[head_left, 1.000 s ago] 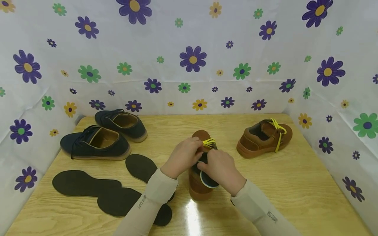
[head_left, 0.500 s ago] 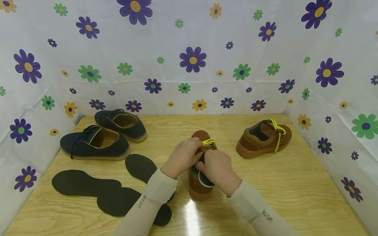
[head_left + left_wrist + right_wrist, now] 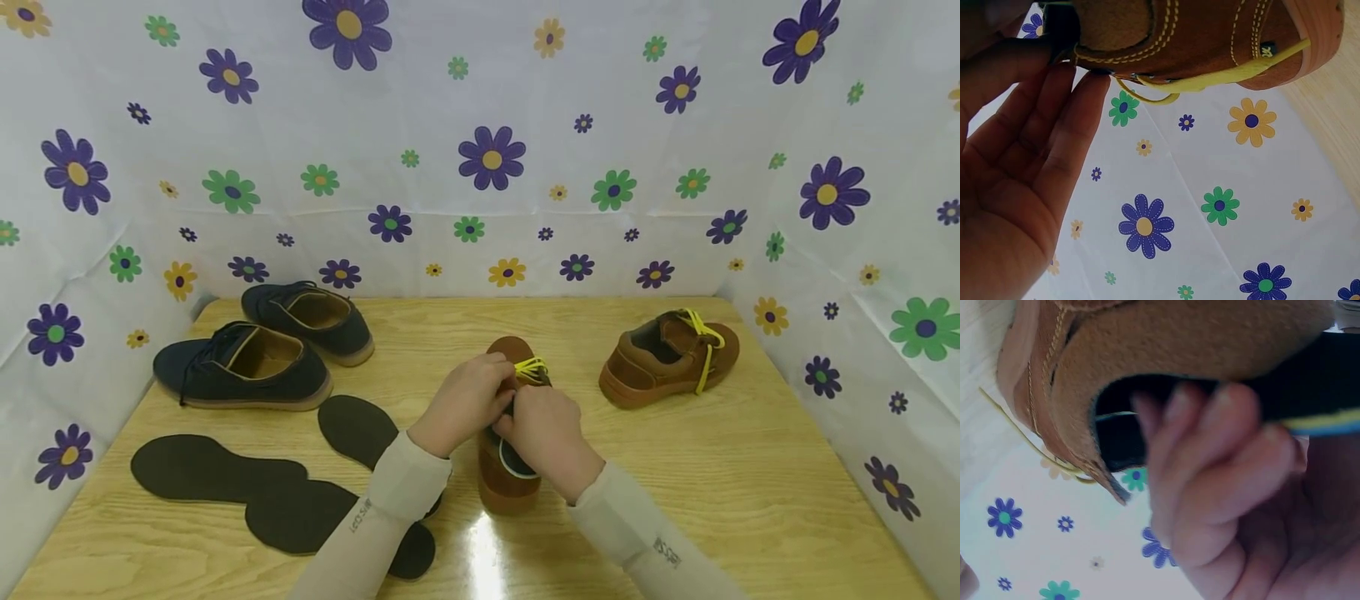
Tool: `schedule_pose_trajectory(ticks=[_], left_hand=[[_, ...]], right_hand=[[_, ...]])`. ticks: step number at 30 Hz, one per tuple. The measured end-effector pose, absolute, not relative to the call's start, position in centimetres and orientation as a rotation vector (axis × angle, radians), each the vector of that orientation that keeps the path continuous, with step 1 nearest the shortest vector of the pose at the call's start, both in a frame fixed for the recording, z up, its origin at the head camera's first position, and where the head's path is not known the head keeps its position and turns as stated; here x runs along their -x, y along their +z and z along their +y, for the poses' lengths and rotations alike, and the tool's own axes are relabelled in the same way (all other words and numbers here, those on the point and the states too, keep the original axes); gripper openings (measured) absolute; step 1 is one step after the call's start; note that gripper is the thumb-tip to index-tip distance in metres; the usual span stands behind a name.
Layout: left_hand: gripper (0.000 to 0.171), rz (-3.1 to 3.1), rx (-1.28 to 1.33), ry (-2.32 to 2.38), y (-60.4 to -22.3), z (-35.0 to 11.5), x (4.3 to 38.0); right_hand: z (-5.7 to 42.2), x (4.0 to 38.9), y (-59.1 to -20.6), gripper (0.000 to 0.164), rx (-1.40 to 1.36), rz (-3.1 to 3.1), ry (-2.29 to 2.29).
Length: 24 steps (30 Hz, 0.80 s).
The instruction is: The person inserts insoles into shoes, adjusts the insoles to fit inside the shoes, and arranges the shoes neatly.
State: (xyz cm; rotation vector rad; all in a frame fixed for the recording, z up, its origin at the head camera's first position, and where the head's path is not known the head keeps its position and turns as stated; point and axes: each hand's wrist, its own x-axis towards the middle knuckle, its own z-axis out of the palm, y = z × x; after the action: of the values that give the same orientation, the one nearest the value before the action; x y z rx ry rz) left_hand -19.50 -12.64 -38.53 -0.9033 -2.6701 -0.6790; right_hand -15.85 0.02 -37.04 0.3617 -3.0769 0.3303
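Observation:
A brown shoe point(image 3: 508, 492) with yellow laces stands on the table in front of me, toe pointing away. My left hand point(image 3: 463, 402) pinches the edge of its opening near the laces; in the left wrist view the thumb and fingertips meet at that edge of the shoe point(image 3: 1204, 40). A dark insole point(image 3: 517, 460) with a pale rim slants into the opening, its heel end sticking out over the back of the shoe. My right hand point(image 3: 546, 429) grips this insole, fingers curled around it at the opening in the right wrist view. The insole's front part is hidden inside the shoe.
The matching brown shoe point(image 3: 667, 358) stands at the right. Two dark blue shoes, a nearer one point(image 3: 255, 375) and a farther one point(image 3: 315, 321), are at the back left. Several black insoles point(image 3: 202, 467) lie on the wooden table point(image 3: 712, 483) by my left forearm. Flowered cloth surrounds the table.
My right hand has shifted slightly left with the insole, whose heel end now sits more in line with the shoe. The left hand has kept its place.

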Motion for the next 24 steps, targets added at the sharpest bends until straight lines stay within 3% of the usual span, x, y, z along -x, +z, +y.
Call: schedule_pose_trajectory(ticks=[11, 24], left_hand=[[0.013, -2.648, 0.889, -0.696, -38.8, -12.7, 19.5], [0.012, -2.665, 0.876, -0.701, -38.7, -12.5, 19.6]], right_hand=[[1.2, 12.7, -36.0, 0.054, -0.463, -3.102, 0.274], [2.1, 13.5, -35.5, 0.033, -0.377, -3.135, 0.809]])
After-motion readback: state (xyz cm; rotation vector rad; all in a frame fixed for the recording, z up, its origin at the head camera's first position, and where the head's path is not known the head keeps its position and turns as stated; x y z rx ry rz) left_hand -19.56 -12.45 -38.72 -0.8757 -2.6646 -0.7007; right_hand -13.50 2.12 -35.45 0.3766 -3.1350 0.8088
